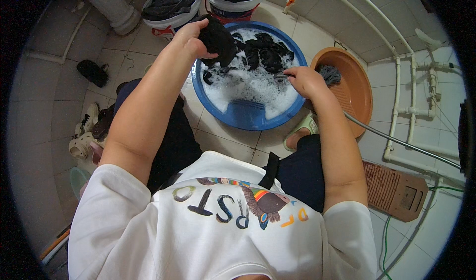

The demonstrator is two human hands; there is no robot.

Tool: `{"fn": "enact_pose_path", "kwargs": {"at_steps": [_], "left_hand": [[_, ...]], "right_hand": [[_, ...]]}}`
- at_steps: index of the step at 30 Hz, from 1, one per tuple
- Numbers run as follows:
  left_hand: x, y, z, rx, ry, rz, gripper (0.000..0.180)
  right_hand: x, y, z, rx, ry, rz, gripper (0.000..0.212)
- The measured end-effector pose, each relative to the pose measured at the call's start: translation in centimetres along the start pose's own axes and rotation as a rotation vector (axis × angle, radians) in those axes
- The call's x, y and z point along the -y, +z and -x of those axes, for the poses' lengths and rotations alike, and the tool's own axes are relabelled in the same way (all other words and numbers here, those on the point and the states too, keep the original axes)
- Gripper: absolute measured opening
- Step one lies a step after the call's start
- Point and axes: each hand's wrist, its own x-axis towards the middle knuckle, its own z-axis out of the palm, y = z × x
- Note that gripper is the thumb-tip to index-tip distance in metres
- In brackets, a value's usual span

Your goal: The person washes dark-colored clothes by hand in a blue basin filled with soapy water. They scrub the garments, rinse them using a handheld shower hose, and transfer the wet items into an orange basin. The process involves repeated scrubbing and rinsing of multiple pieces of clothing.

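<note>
Left hand (191, 36) lifts black garment (218, 39); right hand (305, 79) grips brush (325, 73).

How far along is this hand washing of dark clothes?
Done: a grey piece lies in the orange basin. In hand: the left hand lifts a black garment over the foamy blue tub; the right hand grips another at the rim. Left: dark pieces soaking in suds, two full buckets behind.
</note>
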Motion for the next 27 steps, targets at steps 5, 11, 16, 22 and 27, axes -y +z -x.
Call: {"fn": "enact_pose_path", "kwargs": {"at_steps": [5,11,16,22,27], "left_hand": [[-0.2,-0.3,-0.9,0.031,-0.027,-0.007,0.036],[-0.2,-0.4,-1.8,0.001,-0.044,-0.033,0.034],[-0.1,-0.3,-2.1,0.003,-0.056,-0.041,0.033],[-0.1,-0.4,-1.8,0.004,-0.044,-0.04,0.033],[0.1,-0.3,-1.6,0.018,-0.059,-0.052,0.032]], "right_hand": [[-0.2,-0.1,-0.1,0.001,-0.012,0.013,0.029],[-0.2,-0.2,0.1,-0.024,0.023,0.033,0.029],[-0.8,0.1,-0.2,-0.035,0.053,0.036,0.03],[-1.2,-0.3,-0.5,-0.127,0.144,0.015,0.031],[-1.8,-0.8,-0.4,-0.238,0.17,-0.037,0.031]]}}
